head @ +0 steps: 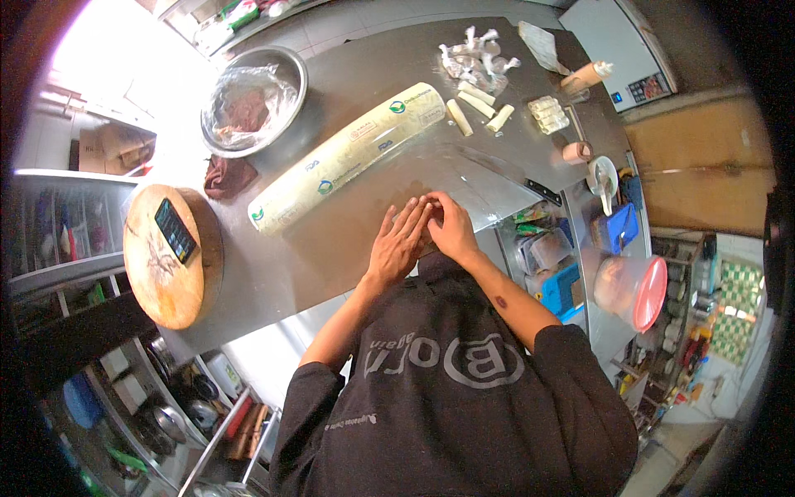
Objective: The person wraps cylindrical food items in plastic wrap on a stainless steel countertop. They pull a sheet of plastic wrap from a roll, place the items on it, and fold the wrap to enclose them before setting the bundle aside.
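My left hand (399,239) lies nearly flat, fingers together, close to the near edge of a steel table (261,273). Against its fingertips rests my right hand (453,228), fingers bent. Whatever may be under or between them is hidden. Clear plastic film (475,189) spreads over the table beside the right hand. Beyond both hands lies a large roll of cling film (348,155), set diagonally. A knife with a black handle (543,192) lies to the right, its blade pointing towards the roll. Short pale cylinders (459,118) sit past the roll's right end.
A steel bowl (303,81) holds a plastic bag of dark brown mass (248,112); a brown cloth (228,177) lies beside it. Left stands a round wooden chopping block (146,248) bearing a phone (176,230). Knotted plastic bags (478,62), stacked pale rolls (548,115) and a bottle (586,76) stand far right.
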### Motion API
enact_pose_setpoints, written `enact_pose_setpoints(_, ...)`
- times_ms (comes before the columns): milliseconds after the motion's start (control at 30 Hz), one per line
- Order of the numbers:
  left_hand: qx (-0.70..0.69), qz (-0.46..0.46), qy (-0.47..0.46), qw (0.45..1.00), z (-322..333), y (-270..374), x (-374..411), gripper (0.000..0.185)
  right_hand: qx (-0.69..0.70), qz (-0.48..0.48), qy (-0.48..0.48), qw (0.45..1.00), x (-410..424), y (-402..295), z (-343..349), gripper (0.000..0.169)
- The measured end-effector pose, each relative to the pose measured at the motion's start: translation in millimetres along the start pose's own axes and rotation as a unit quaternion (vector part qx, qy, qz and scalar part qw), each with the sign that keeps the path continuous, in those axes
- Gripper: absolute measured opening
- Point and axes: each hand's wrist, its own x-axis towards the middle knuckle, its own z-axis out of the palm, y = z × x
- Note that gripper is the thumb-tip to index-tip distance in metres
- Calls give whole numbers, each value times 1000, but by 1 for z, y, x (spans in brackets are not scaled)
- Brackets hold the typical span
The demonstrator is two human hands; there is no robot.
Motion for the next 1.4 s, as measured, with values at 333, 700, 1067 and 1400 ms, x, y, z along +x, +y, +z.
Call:
enact_pose_setpoints(333,19,15,-29,999,10,-3,-1,71,20,128,179,975,-60,127,-48,26)
enact_pose_setpoints(700,58,-7,-32,998,0,10,-6,68,583,330,-15,742,-50,173,-74,23)
enact_pose_setpoints(1067,-81,-308,353,880,4,47,-91,17,486,318,-20,814,-53,186,-94,23)
enact_pose_setpoints(1400,-556,-571,308,519,74,1,-204,72,483,321,-12,814,-44,186,-102,25)
